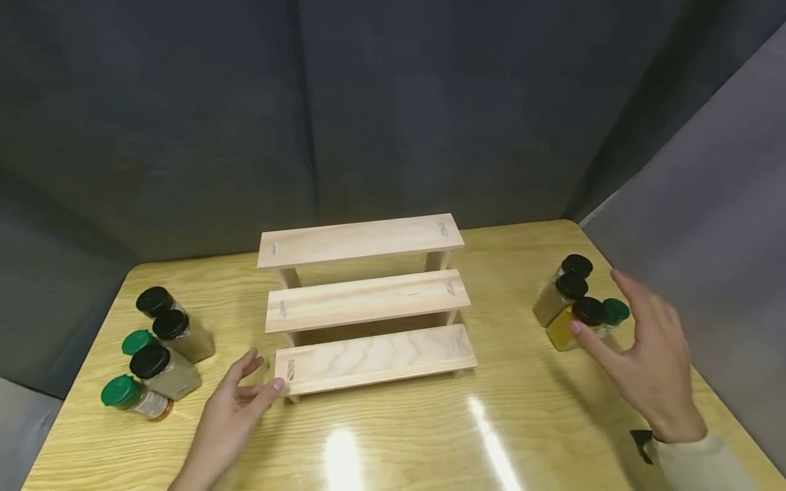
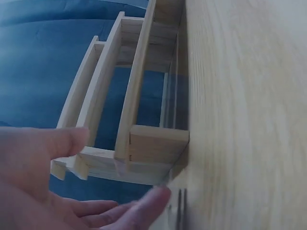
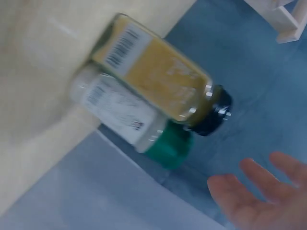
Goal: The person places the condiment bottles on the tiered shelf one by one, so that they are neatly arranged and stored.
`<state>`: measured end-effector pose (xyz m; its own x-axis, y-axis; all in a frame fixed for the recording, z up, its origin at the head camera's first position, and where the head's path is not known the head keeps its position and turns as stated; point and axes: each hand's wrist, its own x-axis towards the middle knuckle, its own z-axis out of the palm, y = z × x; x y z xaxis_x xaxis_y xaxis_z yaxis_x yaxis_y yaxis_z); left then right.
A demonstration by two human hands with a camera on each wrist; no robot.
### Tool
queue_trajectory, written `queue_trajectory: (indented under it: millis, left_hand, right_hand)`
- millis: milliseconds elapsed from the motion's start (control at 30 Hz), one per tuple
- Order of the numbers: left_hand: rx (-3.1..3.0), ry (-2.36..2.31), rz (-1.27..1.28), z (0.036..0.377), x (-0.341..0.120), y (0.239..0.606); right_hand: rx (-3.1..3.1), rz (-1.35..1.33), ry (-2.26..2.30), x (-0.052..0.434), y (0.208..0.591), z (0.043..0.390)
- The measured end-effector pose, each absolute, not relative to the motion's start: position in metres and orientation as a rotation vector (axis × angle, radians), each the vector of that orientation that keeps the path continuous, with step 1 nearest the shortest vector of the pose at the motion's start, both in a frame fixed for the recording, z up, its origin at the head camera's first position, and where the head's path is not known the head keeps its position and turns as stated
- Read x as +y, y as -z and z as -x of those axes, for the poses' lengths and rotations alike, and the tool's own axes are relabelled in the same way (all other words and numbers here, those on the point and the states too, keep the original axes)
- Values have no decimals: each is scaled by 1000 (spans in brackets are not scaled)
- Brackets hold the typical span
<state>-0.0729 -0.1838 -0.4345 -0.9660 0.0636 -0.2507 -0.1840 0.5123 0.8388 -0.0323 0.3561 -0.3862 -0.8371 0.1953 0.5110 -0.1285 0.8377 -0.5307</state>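
A three-step wooden rack (image 1: 376,360) stands mid-table. Beside the left end of its lowest step is my left hand (image 1: 228,414), fingers loosely bent and thumb tip right at the corner. In the left wrist view the fingers and thumb lie apart around that end, gripping nothing. My right hand (image 1: 660,358) is spread over the right-hand group of spice jars, thumb tip near a black-lidded jar of yellow powder (image 3: 153,72). Against that jar stands a jar with a green lid (image 3: 170,144). Two more black-lidded jars (image 1: 548,305) stand behind them, partly hidden.
On the left of the table (image 1: 381,443) is another group of several spice jars, with black lids (image 1: 150,361) and green lids (image 1: 121,392). Dark curtains (image 1: 393,109) hang behind the table, and a paler grey one (image 1: 706,198) runs along the right edge.
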Motion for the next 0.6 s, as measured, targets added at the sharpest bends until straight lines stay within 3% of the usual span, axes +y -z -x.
queue_trajectory:
  millis: [600]
  left_hand:
    - [2016,-2032,359,79,-173,451]
  right_hand:
    - [-2446,328,-797,366,426,33]
